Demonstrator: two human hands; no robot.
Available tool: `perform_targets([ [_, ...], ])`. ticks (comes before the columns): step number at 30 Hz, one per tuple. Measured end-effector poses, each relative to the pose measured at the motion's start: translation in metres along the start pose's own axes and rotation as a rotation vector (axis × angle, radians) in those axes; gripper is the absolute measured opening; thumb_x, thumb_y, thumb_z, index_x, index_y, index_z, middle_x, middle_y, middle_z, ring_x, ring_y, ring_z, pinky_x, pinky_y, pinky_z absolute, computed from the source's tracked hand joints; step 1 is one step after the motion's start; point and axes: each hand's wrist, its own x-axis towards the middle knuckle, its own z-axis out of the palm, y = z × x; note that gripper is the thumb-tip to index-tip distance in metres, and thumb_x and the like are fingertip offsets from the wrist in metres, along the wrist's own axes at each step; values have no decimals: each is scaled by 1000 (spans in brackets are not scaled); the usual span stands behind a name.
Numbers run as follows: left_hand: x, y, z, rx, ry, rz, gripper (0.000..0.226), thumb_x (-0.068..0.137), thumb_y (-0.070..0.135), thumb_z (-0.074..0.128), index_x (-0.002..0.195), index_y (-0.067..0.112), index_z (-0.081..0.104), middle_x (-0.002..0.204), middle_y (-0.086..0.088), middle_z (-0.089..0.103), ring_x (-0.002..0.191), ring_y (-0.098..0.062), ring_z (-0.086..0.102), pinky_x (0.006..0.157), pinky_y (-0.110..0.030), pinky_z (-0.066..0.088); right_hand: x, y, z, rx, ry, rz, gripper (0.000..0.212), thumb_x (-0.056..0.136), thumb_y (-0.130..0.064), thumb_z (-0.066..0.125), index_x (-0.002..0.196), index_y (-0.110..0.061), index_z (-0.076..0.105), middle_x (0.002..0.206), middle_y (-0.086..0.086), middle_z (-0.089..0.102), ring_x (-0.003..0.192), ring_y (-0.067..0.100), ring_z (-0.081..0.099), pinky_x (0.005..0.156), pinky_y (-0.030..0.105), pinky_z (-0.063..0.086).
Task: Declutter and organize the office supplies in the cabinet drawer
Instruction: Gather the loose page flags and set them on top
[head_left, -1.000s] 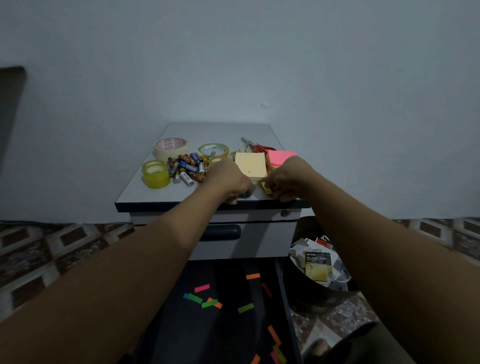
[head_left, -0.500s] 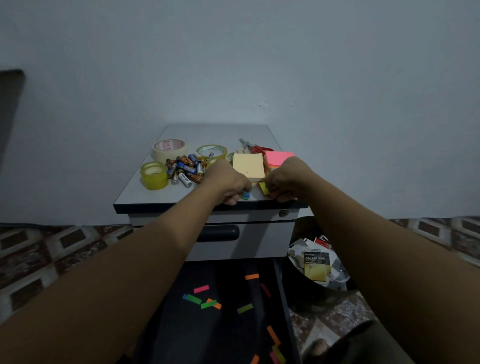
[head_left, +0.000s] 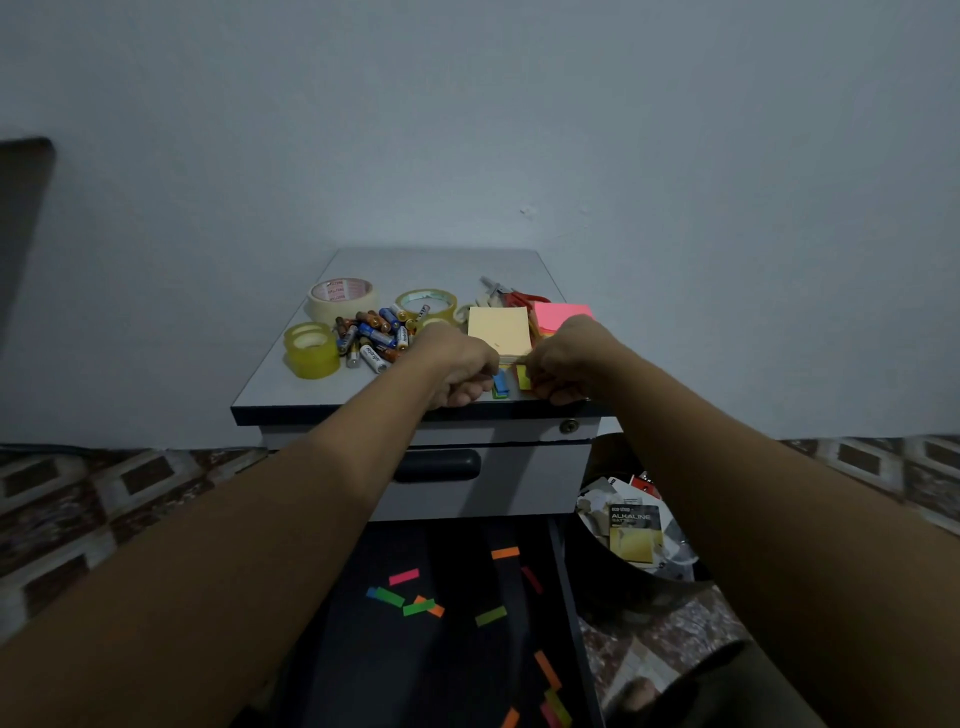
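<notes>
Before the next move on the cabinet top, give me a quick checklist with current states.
1. Left hand grips the blue flags: cannot tell; curled fingers hide the contact.
2. Right hand grips the yellow flags: cannot tell.
3. Both flag stacks lie on the cabinet top: ok, though near its front edge.
4. Open drawer cleared of loose flags: not ok; several lie scattered there.
5. Batteries in one pile: ok, beside the yellow tape roll.
</notes>
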Motion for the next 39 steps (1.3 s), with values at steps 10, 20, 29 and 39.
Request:
perform_targets([
  [10, -15, -3, -7, -111, 10, 51, 17, 92, 7, 58, 106, 0, 64, 79, -12, 68, 48, -12, 50, 40, -18, 38, 3, 13, 0, 169, 98, -34, 15, 90, -6, 60, 96, 5, 67, 81, 19, 70, 60, 23, 67, 56, 32, 59],
  [20, -52, -44, -37, -110, 56, 163, 13, 90, 18, 66, 90, 7, 72, 83, -8, 77, 57, -13, 56, 45, -25, 39, -48, 49, -7, 416, 75, -106, 20, 86, -6, 54, 85, 8, 69, 67, 16, 62, 49, 20, 51, 41, 23, 40],
  [29, -61, -137, -10, 175, -139, 89, 20, 96, 22, 63, 80, 11, 69, 76, -3, 72, 55, -9, 56, 42, -20, 40, -61, 92, 46, -120, -440, -44, 20, 92, -6, 54, 95, 5, 70, 78, 13, 71, 60, 20, 63, 55, 29, 55],
  [39, -49, -264, 32, 695, -400, -165, 18, 77, 28, 73, 69, 14, 66, 72, 0, 65, 74, -16, 65, 63, -28, 51, -45, 192, 165, -548, -497, 123, 37, 92, -15, 60, 127, -2, 59, 127, 16, 63, 116, 30, 62, 80, 29, 47],
])
